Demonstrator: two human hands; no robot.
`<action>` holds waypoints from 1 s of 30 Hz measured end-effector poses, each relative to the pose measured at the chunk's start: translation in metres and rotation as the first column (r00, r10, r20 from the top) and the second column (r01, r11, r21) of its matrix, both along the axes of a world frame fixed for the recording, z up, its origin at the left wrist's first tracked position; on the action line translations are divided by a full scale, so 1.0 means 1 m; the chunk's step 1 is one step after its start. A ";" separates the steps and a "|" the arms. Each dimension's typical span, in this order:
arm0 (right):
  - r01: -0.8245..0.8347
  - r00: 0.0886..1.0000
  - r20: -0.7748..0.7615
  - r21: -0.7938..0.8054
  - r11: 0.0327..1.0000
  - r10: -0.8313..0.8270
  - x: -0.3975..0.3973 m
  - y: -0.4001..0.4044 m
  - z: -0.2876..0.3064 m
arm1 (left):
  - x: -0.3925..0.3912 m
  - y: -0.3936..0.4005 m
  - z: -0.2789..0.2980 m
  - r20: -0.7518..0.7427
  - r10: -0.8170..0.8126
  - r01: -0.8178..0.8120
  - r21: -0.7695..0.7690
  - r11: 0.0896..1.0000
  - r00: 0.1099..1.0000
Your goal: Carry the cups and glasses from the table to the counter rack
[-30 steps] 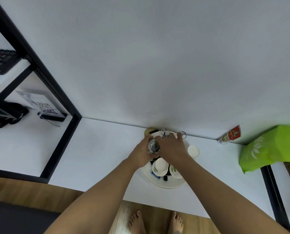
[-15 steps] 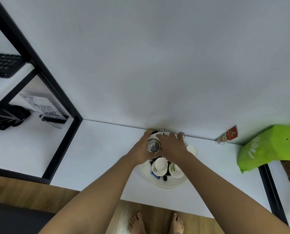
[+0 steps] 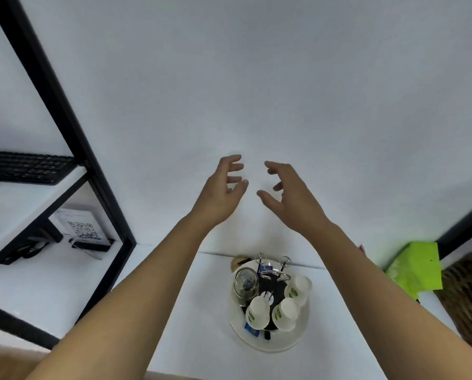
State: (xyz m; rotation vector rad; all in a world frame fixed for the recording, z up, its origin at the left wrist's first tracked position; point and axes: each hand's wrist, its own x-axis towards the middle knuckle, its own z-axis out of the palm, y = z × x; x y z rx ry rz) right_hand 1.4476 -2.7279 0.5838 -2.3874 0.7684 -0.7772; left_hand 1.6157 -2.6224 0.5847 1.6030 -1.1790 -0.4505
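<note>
From my remote seat I read the job as close to its end, at least for this load. The round white rack [image 3: 270, 342] sits on the white surface [image 3: 196, 292] against the wall, and it is nearly full: an inverted clear glass [image 3: 245, 283] stands at the rack's left side, and three white cups with green marks are turned upside down on its pegs, one [image 3: 257, 314] at the near left, one [image 3: 284, 314] just right of it, and one [image 3: 298, 289] at the rack's right side. Two wire pegs at the back of the rack look unfilled. I cannot see the table the things come from, so I cannot say whether anything is left there to fetch.

My left hand [image 3: 219, 193] and right hand [image 3: 289, 196] are both empty, fingers spread and loosely curled, the grip of each apart and holding nothing. They hang in the air well above the rack, in front of the bare wall, close to one another but not touching.

Against the frame half a second back, the change is plain: both hands were then down at the rack, closed around the glass at its left side. Now the glass stands alone on the rack and the hands have let go and lifted clear. The view has also tipped upward, so the rack sits lower in the picture. The green bag [image 3: 413, 267], right of the rack, is where it was.
</note>
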 end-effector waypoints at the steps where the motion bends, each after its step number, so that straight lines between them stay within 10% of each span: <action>1: 0.014 0.998 0.053 -0.003 1.000 -0.014 0.000 0.001 0.016 | 0.000 0.001 0.018 0.004 0.005 -0.005 -0.055 0.998 1.000; 18: 0.363 0.896 0.212 0.155 0.919 -0.390 -0.177 0.029 0.011 | -0.140 -0.036 0.004 0.062 -0.373 0.378 -0.106 0.920 0.926; 30: 0.825 0.513 0.209 0.146 0.545 -0.833 -0.498 0.170 -0.034 | -0.491 -0.030 -0.022 0.096 -0.881 0.883 0.035 0.467 0.462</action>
